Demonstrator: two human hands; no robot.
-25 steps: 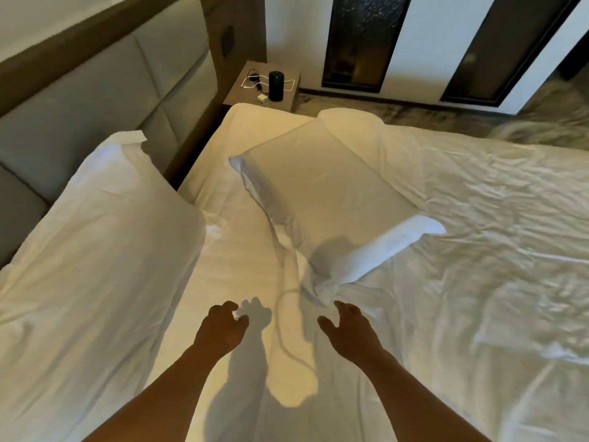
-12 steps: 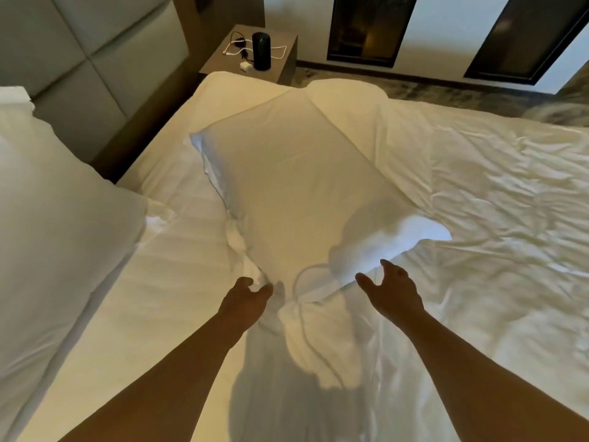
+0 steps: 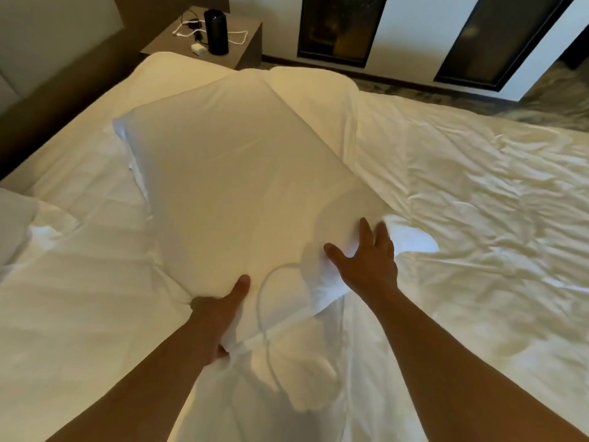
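Note:
A white pillow lies slanted across the middle of the bed. My left hand grips its near edge: the thumb lies on top and the fingers are tucked under the fabric. My right hand rests on the pillow's near right corner with fingers spread and straight, next to the loose flap of the pillowcase.
A second white pillow shows at the left edge. The padded headboard runs along the far left. A bedside table behind the bed holds a black cylinder and white cables. The crumpled white duvet covers the right side.
Both hands have reached forward from the bare sheet to the pillow. The left hand has taken hold of its near edge and the right hand has landed on its corner. The view moved closer.

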